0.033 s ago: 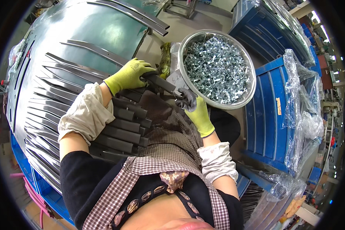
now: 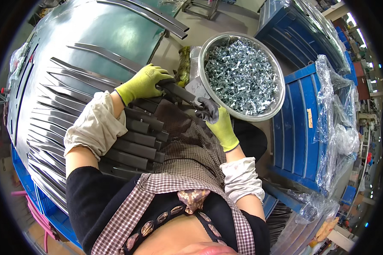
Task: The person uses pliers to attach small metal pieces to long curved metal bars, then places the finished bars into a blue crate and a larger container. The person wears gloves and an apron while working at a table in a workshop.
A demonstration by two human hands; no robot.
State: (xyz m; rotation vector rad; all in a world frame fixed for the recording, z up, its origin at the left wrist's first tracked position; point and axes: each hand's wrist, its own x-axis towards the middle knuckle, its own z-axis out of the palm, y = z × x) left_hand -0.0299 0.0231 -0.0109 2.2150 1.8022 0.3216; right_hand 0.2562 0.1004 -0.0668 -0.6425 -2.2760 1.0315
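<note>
My left hand (image 2: pixel 145 84), in a yellow-green glove, is closed around a dark metal bar (image 2: pixel 181 92) near its end. At the tip of that bar, the grey-coated fingers of my gloved right hand (image 2: pixel 217 121) pinch a small silvery metal clip (image 2: pixel 197 101), mostly covered by the fingers. Several similar dark bars (image 2: pixel 134 138) lie side by side under my left forearm, their ends toward my lap. Just beyond my right hand stands a round metal basin (image 2: pixel 202 70) heaped with small shiny clips (image 2: pixel 240 78).
The bars rest on a large green-topped table (image 2: pixel 127 32) at the left, with two more bars (image 2: pixel 151 19) across its far part. Blue metal crates (image 2: pixel 295 127) partly wrapped in clear plastic film (image 2: pixel 338 131) stand at the right. Pink tubing (image 2: pixel 34 212) shows at the lower left.
</note>
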